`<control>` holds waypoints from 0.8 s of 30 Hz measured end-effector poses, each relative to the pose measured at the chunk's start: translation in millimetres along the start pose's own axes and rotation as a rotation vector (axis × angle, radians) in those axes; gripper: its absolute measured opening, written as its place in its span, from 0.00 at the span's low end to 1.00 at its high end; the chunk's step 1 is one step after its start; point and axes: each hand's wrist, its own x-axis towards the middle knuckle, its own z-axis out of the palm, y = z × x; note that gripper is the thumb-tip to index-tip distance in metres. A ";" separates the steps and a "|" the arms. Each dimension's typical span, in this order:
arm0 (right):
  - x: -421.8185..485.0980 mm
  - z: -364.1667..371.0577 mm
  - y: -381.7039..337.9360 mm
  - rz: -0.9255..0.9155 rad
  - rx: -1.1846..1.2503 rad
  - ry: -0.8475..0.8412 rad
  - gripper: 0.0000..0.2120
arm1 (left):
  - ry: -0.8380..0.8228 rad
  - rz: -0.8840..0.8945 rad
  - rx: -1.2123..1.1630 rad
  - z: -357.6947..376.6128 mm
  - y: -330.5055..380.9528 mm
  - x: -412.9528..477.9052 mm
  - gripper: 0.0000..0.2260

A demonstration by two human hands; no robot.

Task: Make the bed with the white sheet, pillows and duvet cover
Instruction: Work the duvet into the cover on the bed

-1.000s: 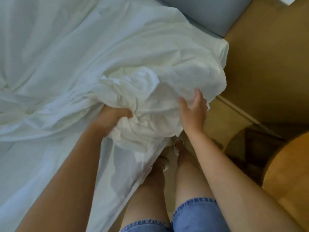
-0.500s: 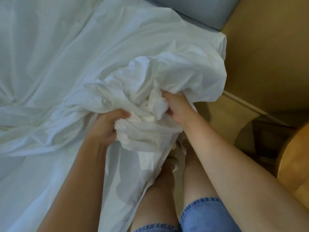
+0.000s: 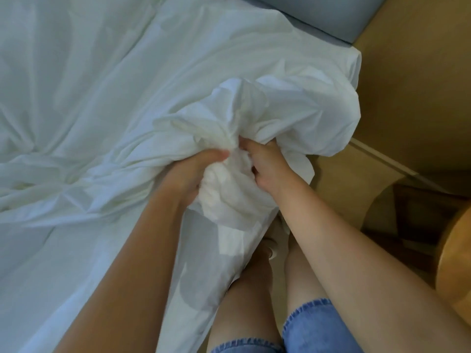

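Wooden flooring (image 3: 413, 98) fills the right side of the view, and the bed (image 3: 76, 250) takes up the left and centre. One white sheet (image 3: 127, 85) covers the bed; it lies creased across the mattress and is gathered into a single raised bunch (image 3: 280, 118) at the near right corner, at the bed's edge. Part of the cloth hangs down the bed's side beside the person's legs.

Hands in view: two, both on the bunch.
- Left hand (image 3: 188, 174): grip closed on the bunched cloth from the left, thumb over the top of a fold.
- Right hand (image 3: 270, 164): grip closed on the same bunch from the right, fingers curled into the folds (fingertips hidden in the cloth).

The two hands sit just beside each other, with a wad of cloth between them.

Other items:
- One grey-blue panel (image 3: 328, 14) at the top edge, touching the far end of the bed.
- One rounded wooden object (image 3: 456, 263) at the right edge, only partly in frame.
- Two legs in denim shorts (image 3: 313, 327) stand against the bed's side; a light shoe (image 3: 272, 244) shows below the hanging cloth.

Both forearms cross the lower frame and block the bed's near edge.
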 end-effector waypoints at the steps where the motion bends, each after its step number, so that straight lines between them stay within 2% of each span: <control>1: -0.9 4.5 2.6 0.016 -0.050 -0.012 0.19 | 0.037 0.011 0.019 7.7 -0.7 2.0 0.06; 4: -2.2 8.8 2.5 0.078 -0.165 -0.041 0.15 | 0.062 0.004 0.041 21.5 -0.9 8.1 0.08; 7: 1.9 -1.2 -3.0 0.134 -0.269 -0.070 0.16 | 0.034 -0.005 0.069 20.2 3.3 13.0 0.15; 12: -5.7 -9.4 -3.6 0.133 -0.108 -0.150 0.19 | 0.147 0.001 0.051 14.5 -2.9 16.5 0.17; 15: -9.0 -6.8 -1.8 0.125 -0.148 -0.280 0.19 | 0.102 -0.023 0.021 20.7 -7.4 14.9 0.17; 18: -9.2 -10.5 -7.8 0.175 -0.185 -0.393 0.20 | 0.059 -0.026 -0.020 24.1 -1.9 19.2 0.16; 24: -0.6 -23.9 -16.4 0.210 -0.382 -0.410 0.21 | 0.087 -0.011 -0.046 29.0 3.1 23.3 0.07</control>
